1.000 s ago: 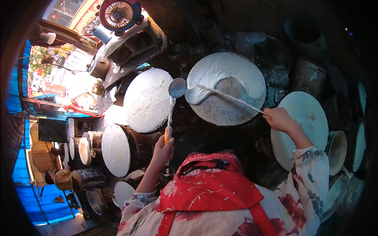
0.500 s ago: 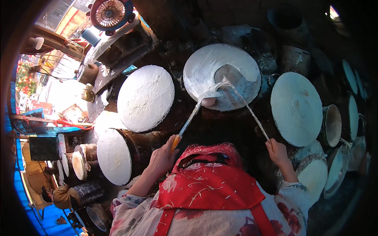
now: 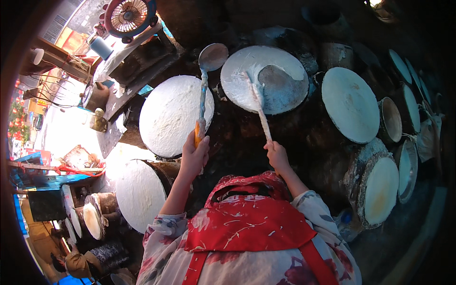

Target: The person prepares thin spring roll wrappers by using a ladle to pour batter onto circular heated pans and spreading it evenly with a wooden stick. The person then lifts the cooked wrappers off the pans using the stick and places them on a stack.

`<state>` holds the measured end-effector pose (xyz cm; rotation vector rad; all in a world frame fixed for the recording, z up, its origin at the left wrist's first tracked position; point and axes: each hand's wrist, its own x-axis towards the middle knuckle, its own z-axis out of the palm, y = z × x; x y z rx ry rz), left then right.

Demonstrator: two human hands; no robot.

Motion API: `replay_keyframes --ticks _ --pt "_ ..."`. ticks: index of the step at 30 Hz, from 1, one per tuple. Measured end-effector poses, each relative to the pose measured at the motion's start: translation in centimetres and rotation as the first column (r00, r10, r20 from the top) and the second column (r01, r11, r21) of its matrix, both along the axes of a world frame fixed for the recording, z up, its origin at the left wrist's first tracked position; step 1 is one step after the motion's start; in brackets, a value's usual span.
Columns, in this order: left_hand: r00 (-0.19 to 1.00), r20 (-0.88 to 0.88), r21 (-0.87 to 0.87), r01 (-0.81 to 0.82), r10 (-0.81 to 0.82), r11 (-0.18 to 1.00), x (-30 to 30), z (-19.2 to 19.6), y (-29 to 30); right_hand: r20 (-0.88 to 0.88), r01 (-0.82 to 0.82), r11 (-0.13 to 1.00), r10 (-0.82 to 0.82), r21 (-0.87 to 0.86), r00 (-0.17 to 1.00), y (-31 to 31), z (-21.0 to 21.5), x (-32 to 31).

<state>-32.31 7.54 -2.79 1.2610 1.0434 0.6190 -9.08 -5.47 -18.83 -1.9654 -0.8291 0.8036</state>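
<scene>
My left hand (image 3: 194, 154) is closed round the orange grip of a long-handled ladle (image 3: 213, 57). Its round bowl hangs in the air just left of a large round pan (image 3: 232, 92), whose inside is coated with thick white paste. My right hand (image 3: 276, 154) grips a stick (image 3: 262, 118) crusted with white. The stick's far end rests in the paste at the pan's left and middle. Right of it, a round grey patch shows through the white. On the left stands a wide round vessel (image 3: 173, 114), its top covered in lumpy white paste.
More white-topped round vessels stand at the right (image 3: 351, 104), lower right (image 3: 381, 190) and lower left (image 3: 140, 194). A small fan (image 3: 129, 18) and a blue cup (image 3: 100, 47) are at the upper left. A metal pot (image 3: 391, 119) sits on the right.
The ladle has lifted from the pan's near edge and swung up to its left. My right hand and the stick have shifted left. The grey patch in the paste looks larger.
</scene>
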Motion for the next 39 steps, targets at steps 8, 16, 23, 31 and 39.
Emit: replay_keyframes --ticks 8,16,23,31,39 --pt "0.998 0.023 -0.058 0.056 -0.055 0.997 0.3 1.0 -1.3 0.464 -0.226 0.954 0.293 -0.195 0.836 -1.1 4.5 -1.6" --pt "0.995 0.088 -0.155 0.056 -0.042 0.986 2.1 1.2 -1.0 0.268 -0.110 0.979 0.154 -0.169 0.951 -3.5 4.3 3.5" --pt "0.999 0.039 -0.175 0.039 -0.032 0.984 3.8 0.8 0.0 0.176 0.020 0.988 0.008 -0.153 0.984 -5.3 2.9 10.3" --pt "0.995 0.096 -0.278 0.026 0.001 0.960 6.5 1.2 -0.5 0.195 -0.027 0.982 0.064 -0.185 0.979 -5.9 2.1 15.2" --pt "0.995 0.092 -0.357 0.007 0.028 0.934 7.7 0.7 -2.2 0.276 -0.258 0.917 0.344 -0.304 0.897 -7.3 2.0 16.1"
